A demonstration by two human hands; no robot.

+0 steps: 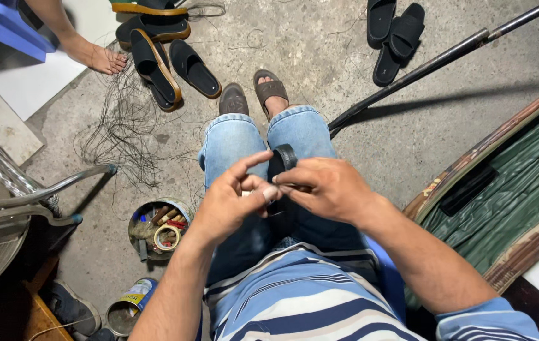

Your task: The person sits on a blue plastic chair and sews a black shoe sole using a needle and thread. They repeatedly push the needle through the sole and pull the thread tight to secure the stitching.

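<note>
Your right hand [329, 189] grips the black sandal strap [282, 165] over your knees, its long axis pointing away from you. Your left hand [231, 202] pinches closed just beside its lower end, touching the right fingertips; the right hand is nearer.

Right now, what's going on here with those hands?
A seated person holds a black sandal over their lap, both hands on it. The left hand pinches near its strap edge; the right hand grips it from the side. More black sandals lie on the concrete floor, with a tin of tools beside the left knee.
</note>
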